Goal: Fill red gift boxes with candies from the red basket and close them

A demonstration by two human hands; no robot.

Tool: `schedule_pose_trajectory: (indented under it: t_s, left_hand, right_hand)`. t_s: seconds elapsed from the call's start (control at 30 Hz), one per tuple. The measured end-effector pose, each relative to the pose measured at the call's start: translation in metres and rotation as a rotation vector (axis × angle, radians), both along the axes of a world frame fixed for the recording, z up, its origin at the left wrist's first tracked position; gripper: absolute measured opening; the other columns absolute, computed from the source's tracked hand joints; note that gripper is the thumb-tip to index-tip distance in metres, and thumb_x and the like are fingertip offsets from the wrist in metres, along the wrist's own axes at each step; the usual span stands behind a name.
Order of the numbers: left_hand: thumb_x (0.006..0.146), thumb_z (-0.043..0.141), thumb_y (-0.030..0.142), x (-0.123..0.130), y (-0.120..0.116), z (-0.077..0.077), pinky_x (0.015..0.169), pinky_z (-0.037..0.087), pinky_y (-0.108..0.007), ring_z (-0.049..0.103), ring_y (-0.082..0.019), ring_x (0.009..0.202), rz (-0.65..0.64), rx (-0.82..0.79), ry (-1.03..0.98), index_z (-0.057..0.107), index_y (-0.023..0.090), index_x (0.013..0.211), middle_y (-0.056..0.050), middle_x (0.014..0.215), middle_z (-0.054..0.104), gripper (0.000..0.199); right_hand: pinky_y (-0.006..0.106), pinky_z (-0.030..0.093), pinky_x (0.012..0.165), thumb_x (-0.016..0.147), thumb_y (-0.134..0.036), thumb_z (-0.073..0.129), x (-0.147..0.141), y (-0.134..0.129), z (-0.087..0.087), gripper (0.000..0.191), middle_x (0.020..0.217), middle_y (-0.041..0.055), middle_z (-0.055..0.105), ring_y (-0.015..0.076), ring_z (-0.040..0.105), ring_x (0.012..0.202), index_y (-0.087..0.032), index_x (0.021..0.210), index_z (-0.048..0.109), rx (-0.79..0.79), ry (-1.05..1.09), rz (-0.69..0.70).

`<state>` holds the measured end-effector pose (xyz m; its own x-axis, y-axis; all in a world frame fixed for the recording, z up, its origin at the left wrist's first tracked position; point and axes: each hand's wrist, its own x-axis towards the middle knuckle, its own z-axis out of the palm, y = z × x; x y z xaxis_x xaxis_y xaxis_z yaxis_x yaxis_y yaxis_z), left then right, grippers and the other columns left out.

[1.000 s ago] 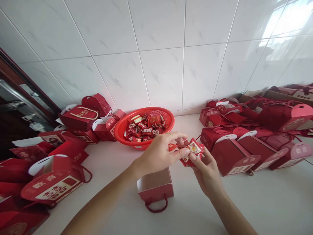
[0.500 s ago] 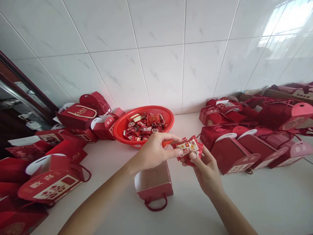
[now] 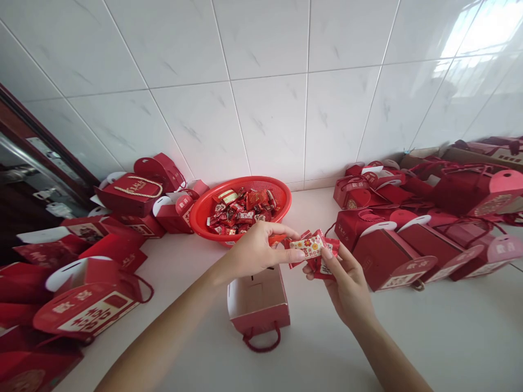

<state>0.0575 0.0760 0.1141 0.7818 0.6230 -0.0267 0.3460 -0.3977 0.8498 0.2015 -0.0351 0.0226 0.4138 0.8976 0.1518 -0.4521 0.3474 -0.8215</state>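
Observation:
My left hand pinches the left end of a wrapped candy with a cream, flower-printed label. My right hand grips a small bunch of red-wrapped candies, its thumb against the right end of the flower-printed one. How many are in the bunch I cannot tell. Just below my hands an open red gift box with a rope handle stands on the counter, its pale inside showing; my left hand covers part of its far side. Behind my left hand is a red plastic basket holding several wrapped candies.
Red gift boxes crowd the left side of the white counter. More red boxes stand on the right, with a cardboard carton behind them. A tiled wall rises at the back.
The flower-printed candy has shifted slightly left and turned its label to face up more. More of the red candy under it shows in my right hand.

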Motion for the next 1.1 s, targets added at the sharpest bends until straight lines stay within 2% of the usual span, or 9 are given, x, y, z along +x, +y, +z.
schedule_pose_trajectory:
  t_s: [0.07, 0.27, 0.47, 0.67, 0.87, 1.1]
  left_hand:
    - [0.074, 0.081, 0.043, 0.001, -0.003, 0.000, 0.075, 0.054, -0.028, 0.070, -0.019, 0.085, 0.007, -0.022, 0.018, 0.076, 0.021, 0.108, -0.002, 0.097, 0.078, 0.041]
    - [0.079, 0.077, 0.038, 0.001, -0.006, -0.002, 0.071, 0.053, -0.026, 0.069, -0.017, 0.080, 0.005, 0.008, -0.051, 0.078, 0.021, 0.106, -0.001, 0.090, 0.077, 0.032]
    - [0.078, 0.078, 0.046, -0.001, 0.002, -0.005, 0.073, 0.053, -0.028, 0.070, -0.021, 0.086, -0.015, -0.041, -0.046, 0.077, 0.020, 0.112, -0.004, 0.097, 0.078, 0.043]
    - [0.086, 0.069, 0.048, 0.001, 0.003, -0.004, 0.075, 0.052, -0.027, 0.070, -0.021, 0.089, -0.009, -0.019, -0.057, 0.079, 0.019, 0.106, -0.005, 0.095, 0.079, 0.037]
    - [0.085, 0.068, 0.052, 0.001, 0.000, 0.002, 0.066, 0.048, -0.025, 0.065, -0.018, 0.077, -0.084, -0.012, 0.020, 0.081, 0.018, 0.094, -0.003, 0.083, 0.075, 0.038]
    - [0.084, 0.069, 0.045, 0.000, -0.001, 0.004, 0.064, 0.047, -0.025, 0.062, -0.016, 0.072, -0.093, -0.023, 0.012, 0.081, 0.017, 0.092, -0.002, 0.077, 0.073, 0.032]
  right_hand:
    - [0.035, 0.059, 0.067, 0.090, -0.041, 0.071, 0.000, 0.000, -0.001, 0.021, 0.087, 0.0035, 0.071, 0.0152, 0.065, 0.067, -0.021, 0.099, 0.072, 0.002, -0.013, -0.009]
    - [0.034, 0.060, 0.068, 0.091, -0.040, 0.071, -0.002, -0.002, -0.001, 0.020, 0.088, 0.0030, 0.071, 0.0148, 0.065, 0.067, -0.022, 0.099, 0.072, 0.014, -0.032, 0.003]
    - [0.034, 0.059, 0.067, 0.092, -0.039, 0.070, -0.002, -0.001, -0.002, 0.018, 0.090, 0.0022, 0.071, 0.0143, 0.066, 0.066, -0.023, 0.097, 0.071, 0.017, -0.035, 0.029]
    - [0.033, 0.059, 0.064, 0.090, -0.042, 0.071, -0.002, -0.003, -0.001, 0.022, 0.086, 0.0025, 0.070, 0.0152, 0.066, 0.065, -0.021, 0.098, 0.070, -0.009, -0.051, 0.019]
    - [0.034, 0.059, 0.063, 0.089, -0.043, 0.072, -0.003, -0.004, -0.001, 0.023, 0.082, 0.0027, 0.069, 0.0158, 0.065, 0.064, -0.021, 0.095, 0.071, -0.025, -0.102, 0.027]
    - [0.033, 0.058, 0.063, 0.090, -0.041, 0.071, -0.003, -0.003, -0.002, 0.021, 0.079, 0.0018, 0.068, 0.0154, 0.065, 0.064, -0.021, 0.096, 0.071, -0.024, -0.111, 0.055]
